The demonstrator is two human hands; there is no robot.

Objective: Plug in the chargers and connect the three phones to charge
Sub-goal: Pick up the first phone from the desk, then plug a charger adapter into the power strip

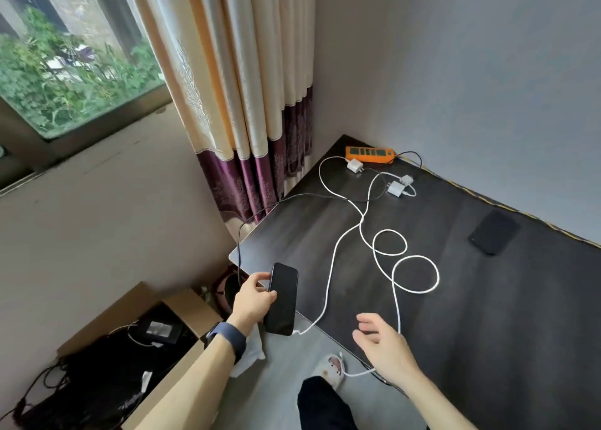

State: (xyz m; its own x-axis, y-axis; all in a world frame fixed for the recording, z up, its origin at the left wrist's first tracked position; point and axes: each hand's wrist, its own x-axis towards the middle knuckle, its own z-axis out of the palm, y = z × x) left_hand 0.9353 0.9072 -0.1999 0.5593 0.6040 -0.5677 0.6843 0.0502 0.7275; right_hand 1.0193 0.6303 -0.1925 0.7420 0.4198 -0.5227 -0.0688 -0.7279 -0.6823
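a: what is the left hand (257, 296) holding?
b: a flat, shiny black phone (283, 299). the thumb and fingers are clamped on its long side. it is tilted over the table's edge, far from the orange power strip (369, 155).
a: and the right hand (380, 342)?
b: its fingers are spread apart and loose, holding nothing. it hangs over the dark wooden table (487, 316), far from the strip too.
a: what is that thin white thing?
b: a long, soft white cable (328, 286). one end meets the near end of the phone. it runs in curls and round loops toward the strip.
a: what is beside the strip?
b: three small white square chargers. one charger (354, 165) lies just beside it. two more chargers (396, 189) lie a little nearer, close together. a thin black cord (260, 207) runs from the strip's side, off the table.
a: any other phone?
b: yes, a second black phone (494, 233) lies flat, well right of the strip, by the wall.
a: what else?
b: a striped curtain (234, 104) hangs left of the strip. an open cardboard box (182, 302) sits on the floor.
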